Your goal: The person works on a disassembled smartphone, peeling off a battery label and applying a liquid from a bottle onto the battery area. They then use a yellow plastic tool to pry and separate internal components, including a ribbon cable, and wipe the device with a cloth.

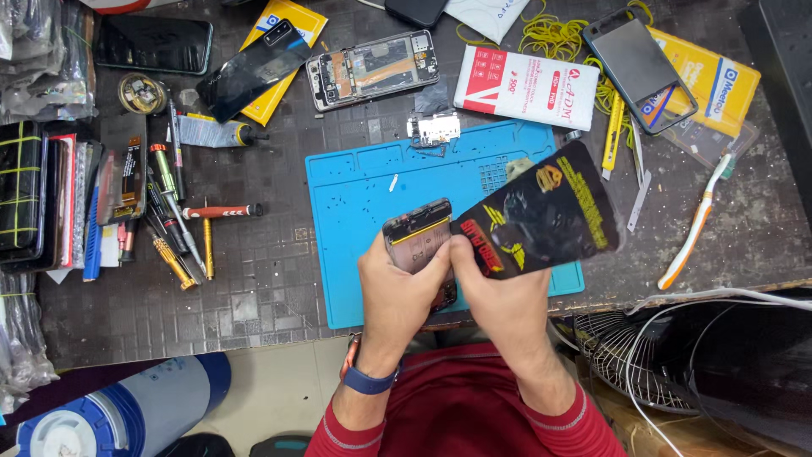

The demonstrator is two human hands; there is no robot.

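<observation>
My left hand (pixel 394 292) grips an opened phone (pixel 418 239) with its back off, upright over the near edge of the blue work mat (pixel 372 195). My right hand (pixel 501 292) touches the phone's right side and holds a black flat packet with yellow and red print (pixel 541 211), which fans out to the right above the mat. A blue band sits on my left wrist. The phone's lower end is hidden behind my fingers.
Another opened phone (pixel 372 68) and a dark back cover (pixel 254 68) lie at the far middle. Screwdrivers (pixel 182 224) are scattered on the left beside stacked phones (pixel 21 190). A white-red box (pixel 524 86), yellow packets, rubber bands (pixel 554 35) and a toothbrush (pixel 695 224) lie to the right.
</observation>
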